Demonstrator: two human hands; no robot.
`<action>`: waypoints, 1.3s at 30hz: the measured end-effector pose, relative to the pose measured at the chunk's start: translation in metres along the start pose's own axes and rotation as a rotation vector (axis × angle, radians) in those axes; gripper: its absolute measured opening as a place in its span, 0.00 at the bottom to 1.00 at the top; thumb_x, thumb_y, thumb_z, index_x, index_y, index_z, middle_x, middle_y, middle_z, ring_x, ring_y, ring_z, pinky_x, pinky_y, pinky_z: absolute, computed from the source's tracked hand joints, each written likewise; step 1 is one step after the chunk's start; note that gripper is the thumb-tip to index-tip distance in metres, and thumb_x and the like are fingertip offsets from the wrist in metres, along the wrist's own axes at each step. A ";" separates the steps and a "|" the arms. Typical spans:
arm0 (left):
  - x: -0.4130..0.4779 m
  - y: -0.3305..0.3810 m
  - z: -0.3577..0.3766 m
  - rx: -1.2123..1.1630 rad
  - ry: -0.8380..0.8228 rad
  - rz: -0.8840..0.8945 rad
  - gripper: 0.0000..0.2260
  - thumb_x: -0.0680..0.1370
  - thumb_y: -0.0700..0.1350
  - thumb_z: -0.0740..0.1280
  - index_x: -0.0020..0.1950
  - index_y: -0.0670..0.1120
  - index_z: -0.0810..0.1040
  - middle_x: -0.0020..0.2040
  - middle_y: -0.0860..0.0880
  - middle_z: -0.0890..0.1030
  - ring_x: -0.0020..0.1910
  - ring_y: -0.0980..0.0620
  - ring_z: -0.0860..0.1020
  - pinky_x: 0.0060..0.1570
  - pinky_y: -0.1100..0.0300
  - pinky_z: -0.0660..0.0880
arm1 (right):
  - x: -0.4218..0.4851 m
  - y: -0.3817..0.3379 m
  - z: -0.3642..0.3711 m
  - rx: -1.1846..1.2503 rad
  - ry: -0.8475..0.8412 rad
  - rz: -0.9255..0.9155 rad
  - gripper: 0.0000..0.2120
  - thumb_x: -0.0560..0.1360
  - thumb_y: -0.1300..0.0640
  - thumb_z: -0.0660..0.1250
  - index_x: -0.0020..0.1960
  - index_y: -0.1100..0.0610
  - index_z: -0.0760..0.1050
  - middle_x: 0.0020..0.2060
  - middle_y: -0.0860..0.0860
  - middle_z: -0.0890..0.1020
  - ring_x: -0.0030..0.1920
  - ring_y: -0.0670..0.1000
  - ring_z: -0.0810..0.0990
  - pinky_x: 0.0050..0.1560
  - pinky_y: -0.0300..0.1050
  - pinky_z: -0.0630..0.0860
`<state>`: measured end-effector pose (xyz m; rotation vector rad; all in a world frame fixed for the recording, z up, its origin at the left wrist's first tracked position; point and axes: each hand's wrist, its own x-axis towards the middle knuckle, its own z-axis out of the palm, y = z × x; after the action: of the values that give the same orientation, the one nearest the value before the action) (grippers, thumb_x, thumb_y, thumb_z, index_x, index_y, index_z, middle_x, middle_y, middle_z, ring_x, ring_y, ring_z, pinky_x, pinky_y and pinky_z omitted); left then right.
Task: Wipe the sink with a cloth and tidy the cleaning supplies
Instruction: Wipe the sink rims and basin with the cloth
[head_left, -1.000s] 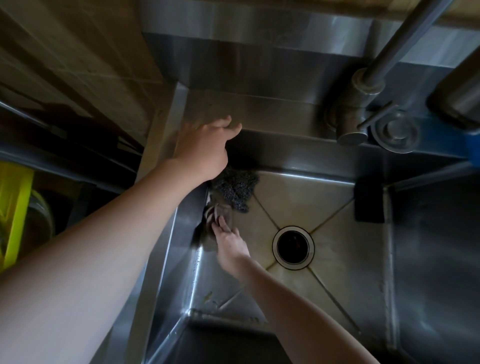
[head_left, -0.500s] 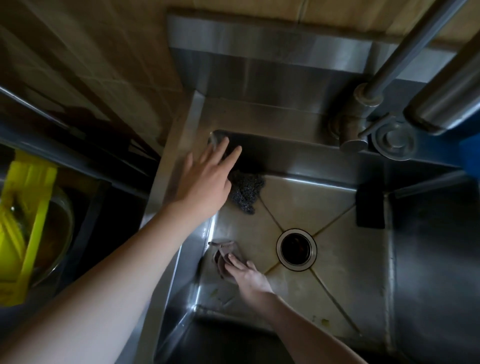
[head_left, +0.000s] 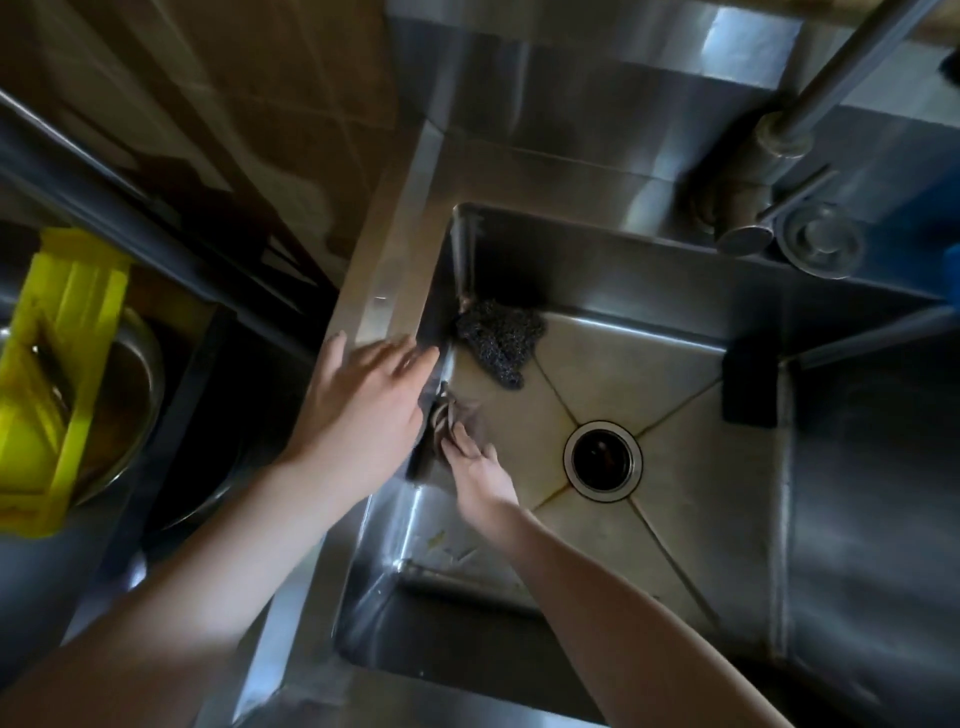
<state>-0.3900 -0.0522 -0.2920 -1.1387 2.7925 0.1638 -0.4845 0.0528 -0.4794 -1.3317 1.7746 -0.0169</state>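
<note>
Stainless steel fills nearly all of my view: a deep sink (head_left: 374, 291) set under a brown tiled wall (head_left: 208, 104). Beyond the sink's left edge a yellow plastic piece (head_left: 67, 374) leans across a round bowl (head_left: 130, 415) in deep shadow. My left hand (head_left: 363, 400) lies over the sink's left rim, fingers (head_left: 410, 358) straight, spread and gripping nothing, their tips reaching past the rim's inner edge. Just below it, where the left wall meets the sink floor, the cloth (head_left: 467, 410) sits bunched up, and my right hand (head_left: 480, 475) presses on it with fairly flat fingers rather than a fist; the cloth is dim and partly hidden by both hands. A steel scourer (head_left: 498, 340) rests in the far left corner of the floor, near the cloth but apart from it. The round drain (head_left: 602, 461) opens in the middle. A black sponge (head_left: 750, 384) stands against the right wall. At the far right corner the tap (head_left: 748, 171) rises from the back ledge.
</note>
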 end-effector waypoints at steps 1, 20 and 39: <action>-0.003 -0.001 0.002 0.012 -0.029 0.006 0.23 0.73 0.43 0.65 0.68 0.44 0.70 0.67 0.43 0.73 0.66 0.47 0.71 0.65 0.44 0.58 | -0.010 0.002 0.007 -0.056 -0.024 -0.044 0.34 0.74 0.72 0.52 0.76 0.50 0.54 0.77 0.45 0.50 0.67 0.62 0.62 0.61 0.56 0.73; -0.074 -0.002 0.003 -0.144 0.054 -0.053 0.24 0.69 0.39 0.72 0.64 0.39 0.75 0.66 0.40 0.74 0.60 0.42 0.77 0.60 0.40 0.69 | 0.014 0.020 -0.032 -0.221 0.085 -0.050 0.33 0.73 0.72 0.55 0.74 0.49 0.61 0.77 0.44 0.55 0.68 0.59 0.67 0.64 0.50 0.71; -0.082 -0.007 0.014 -0.161 -0.129 -0.034 0.25 0.76 0.42 0.60 0.74 0.46 0.61 0.75 0.48 0.60 0.74 0.51 0.59 0.70 0.48 0.53 | -0.071 0.065 0.046 -0.685 -0.373 -0.665 0.30 0.77 0.63 0.60 0.76 0.49 0.55 0.77 0.49 0.51 0.62 0.62 0.69 0.55 0.55 0.75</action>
<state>-0.3255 0.0012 -0.2935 -1.1635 2.6849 0.4502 -0.5025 0.1568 -0.4939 -2.1981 0.9803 0.4770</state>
